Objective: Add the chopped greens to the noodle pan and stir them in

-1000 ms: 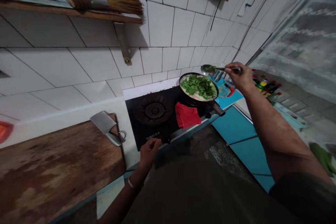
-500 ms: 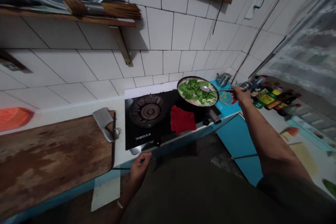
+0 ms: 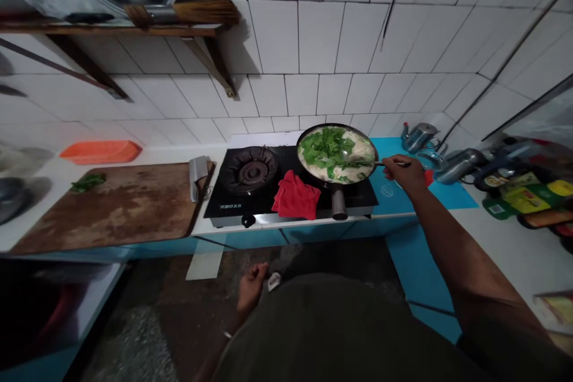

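My right hand is closed around the handle of a long metal spoon. The spoon's bowl is down among the green leaves in a dark-rimmed pan, where a pale, creamy food lies beside and under them. This pan sits over the right side of a black gas stove, its thick handle pointing toward me. My left hand hangs low in front of my body with its fingers curled, and I see nothing in it.
A red cloth lies on the stove between the bare left burner and the pan handle. Leftward, a cleaver rests on a wooden cutting board. Metal kettles and several bottles stand at right.
The spoon's bowl has gone from on top of the leaves down into them. More creamy food shows at the pan's right. My left hand has dropped away from the counter edge; the view has shifted.
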Available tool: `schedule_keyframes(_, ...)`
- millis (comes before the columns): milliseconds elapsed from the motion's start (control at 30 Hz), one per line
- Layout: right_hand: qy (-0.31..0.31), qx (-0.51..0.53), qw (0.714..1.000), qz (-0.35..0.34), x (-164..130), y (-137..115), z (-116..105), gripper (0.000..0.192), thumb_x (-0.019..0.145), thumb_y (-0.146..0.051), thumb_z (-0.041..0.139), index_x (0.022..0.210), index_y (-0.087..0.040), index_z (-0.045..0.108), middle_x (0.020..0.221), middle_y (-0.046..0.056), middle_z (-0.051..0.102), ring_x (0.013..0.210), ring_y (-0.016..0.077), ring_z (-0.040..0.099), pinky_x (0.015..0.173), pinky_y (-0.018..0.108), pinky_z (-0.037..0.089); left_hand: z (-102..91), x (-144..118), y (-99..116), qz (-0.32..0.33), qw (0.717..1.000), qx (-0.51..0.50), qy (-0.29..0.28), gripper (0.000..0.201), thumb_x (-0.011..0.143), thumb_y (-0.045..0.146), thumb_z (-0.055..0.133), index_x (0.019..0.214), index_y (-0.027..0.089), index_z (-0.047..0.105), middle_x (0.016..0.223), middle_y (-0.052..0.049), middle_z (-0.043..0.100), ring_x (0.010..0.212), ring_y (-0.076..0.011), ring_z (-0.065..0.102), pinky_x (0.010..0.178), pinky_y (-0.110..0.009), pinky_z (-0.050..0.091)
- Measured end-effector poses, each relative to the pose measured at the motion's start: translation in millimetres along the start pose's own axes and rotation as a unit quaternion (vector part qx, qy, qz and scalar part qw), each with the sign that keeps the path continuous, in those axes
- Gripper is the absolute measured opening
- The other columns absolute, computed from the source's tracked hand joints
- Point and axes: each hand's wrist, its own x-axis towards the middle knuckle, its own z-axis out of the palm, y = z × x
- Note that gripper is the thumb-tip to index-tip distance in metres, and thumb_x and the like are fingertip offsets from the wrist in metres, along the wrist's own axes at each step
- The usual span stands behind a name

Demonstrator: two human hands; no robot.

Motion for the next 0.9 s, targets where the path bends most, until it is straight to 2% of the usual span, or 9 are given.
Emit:
schedule_keyframes(167,-0.036,-0.017,0.999,-0.005,-0.2,-17.5,7.5,0.020,0.078,-0.036,0.078,0.081,-0.016,0.073,0.062,0.001,0.068,0.053,0.0150,0.065,0.051,0.023,0.055,-0.1,-9.0,-14.8,0.012,1.000,0.006,-0.014,0.081,0.053,0.100,0.064,0.060,0.019,0.064,0.065,-0.008,0.066,0.068,-0.0218,0.061,0.073,-0.034,0.049)
schedule_keyframes(333,-0.102,-0.154,0.980,-0.068,2.4,-73.3,8.0,0.014,0.082,-0.031,0.075,0.081,-0.017,0.073,0.057,-0.001,0.063,0.055,0.0158,0.063,0.058,0.026,0.054,-4.6,2.0,-34.2,0.053,0.998,-0.030,-0.019,0.078,0.063,0.096,0.065,0.062,0.018,0.063,0.066,-0.005,0.062,0.070,-0.0191,0.057,0.074,-0.031,0.044)
schedule_keyframes(433,-0.159,-0.311,0.921,-0.175,0.2,-108.6,6.7,0.007,0.081,-0.024,0.073,0.079,-0.018,0.076,0.067,0.001,0.071,0.066,0.0169,0.067,0.067,0.025,0.052,-9.0,5.7,-49.4,0.055,0.997,-0.058,-0.011,0.078,0.063,0.095,0.066,0.061,0.017,0.062,0.066,-0.005,0.061,0.071,-0.0186,0.056,0.075,-0.031,0.043)
schedule_keyframes(600,-0.216,-0.529,0.760,-0.309,-15.6,-144.4,1.0,0.009,0.079,-0.017,0.071,0.083,-0.022,0.079,0.089,0.004,0.079,0.083,0.0196,0.071,0.069,0.025,0.045,-19.6,1.7,-82.7,-0.008,0.998,-0.062,0.004,0.086,0.053,0.102,0.063,0.063,0.017,0.066,0.069,-0.009,0.067,0.072,-0.0220,0.060,0.077,-0.034,0.045)
schedule_keyframes(667,-0.216,-0.557,0.734,-0.322,-21.5,-151.2,-4.4,0.011,0.079,-0.018,0.072,0.086,-0.023,0.079,0.092,0.005,0.079,0.085,0.0209,0.072,0.068,0.027,0.045,-24.6,-3.0,-95.2,-0.022,0.998,-0.058,0.008,0.088,0.049,0.104,0.061,0.061,0.017,0.065,0.068,-0.010,0.067,0.071,-0.0226,0.060,0.077,-0.035,0.045)
schedule_keyframes(700,-0.211,-0.553,0.738,-0.324,-23.2,-153.0,-7.6,0.011,0.080,-0.019,0.072,0.088,-0.023,0.080,0.094,0.006,0.079,0.087,0.0220,0.072,0.070,0.028,0.047,-27.2,-5.6,-100.6,-0.022,0.998,-0.057,0.015,0.088,0.049,0.105,0.061,0.060,0.017,0.064,0.067,-0.010,0.066,0.070,-0.0226,0.060,0.077,-0.035,0.045)
schedule_keyframes(767,-0.182,-0.497,0.783,-0.328,-22.5,-152.4,-13.9,0.008,0.082,-0.021,0.074,0.088,-0.022,0.079,0.095,0.007,0.080,0.092,0.0247,0.074,0.074,0.030,0.052,-32.2,-11.3,-109.5,-0.029,0.997,-0.059,0.038,0.088,0.047,0.105,0.060,0.060,0.017,0.064,0.066,-0.009,0.066,0.070,-0.0225,0.059,0.077,-0.035,0.046)
schedule_keyframes(833,-0.136,-0.375,0.860,-0.318,-16.2,-144.7,-17.9,0.004,0.084,-0.027,0.079,0.085,-0.023,0.078,0.090,0.006,0.079,0.091,0.0259,0.075,0.077,0.033,0.058,-36.0,-17.0,-116.5,-0.047,0.995,-0.059,0.067,0.089,0.043,0.105,0.061,0.060,0.017,0.065,0.066,-0.010,0.066,0.070,-0.0235,0.059,0.077,-0.036,0.047)
schedule_keyframes(900,-0.090,-0.215,0.934,-0.269,-5.2,-129.9,-16.8,0.017,0.083,-0.038,0.085,0.083,-0.024,0.077,0.080,0.004,0.077,0.079,0.0239,0.075,0.072,0.033,0.062,-36.8,-23.6,-122.4,-0.065,0.992,-0.064,0.091,0.088,0.041,0.103,0.062,0.061,0.017,0.065,0.068,-0.011,0.068,0.072,-0.0255,0.062,0.076,-0.037,0.049)
